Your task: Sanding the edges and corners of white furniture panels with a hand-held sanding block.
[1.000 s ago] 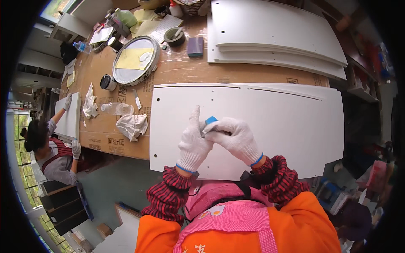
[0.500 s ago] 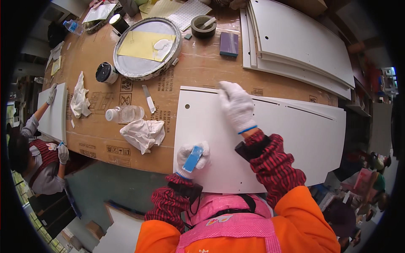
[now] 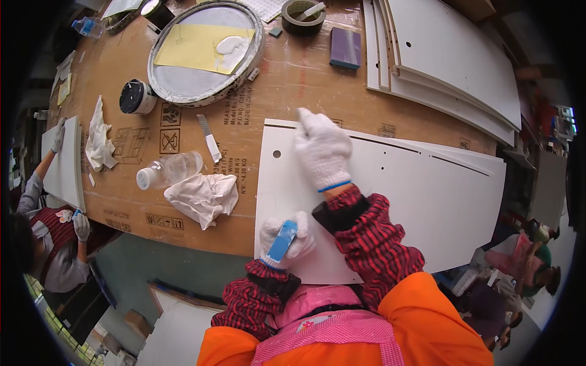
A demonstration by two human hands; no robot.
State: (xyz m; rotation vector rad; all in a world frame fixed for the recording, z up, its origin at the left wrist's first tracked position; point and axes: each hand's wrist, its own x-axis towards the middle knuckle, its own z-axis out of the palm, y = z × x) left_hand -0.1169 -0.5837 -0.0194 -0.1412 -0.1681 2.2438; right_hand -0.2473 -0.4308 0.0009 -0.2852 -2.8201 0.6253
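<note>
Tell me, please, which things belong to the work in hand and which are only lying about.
Belonging, apparently:
blue block in the left hand
white panel under the right hand

Lying about, apparently:
clear bottle on its side
nearer white cloth
purple block

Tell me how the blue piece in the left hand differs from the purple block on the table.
The blue piece looks long and narrow; the purple block is broader. The blue piece is held in the left hand, while the purple block lies untouched on the table. The blue piece is near the white panel's near edge; the purple block sits beyond its far edge. Both show straight edges.
</note>
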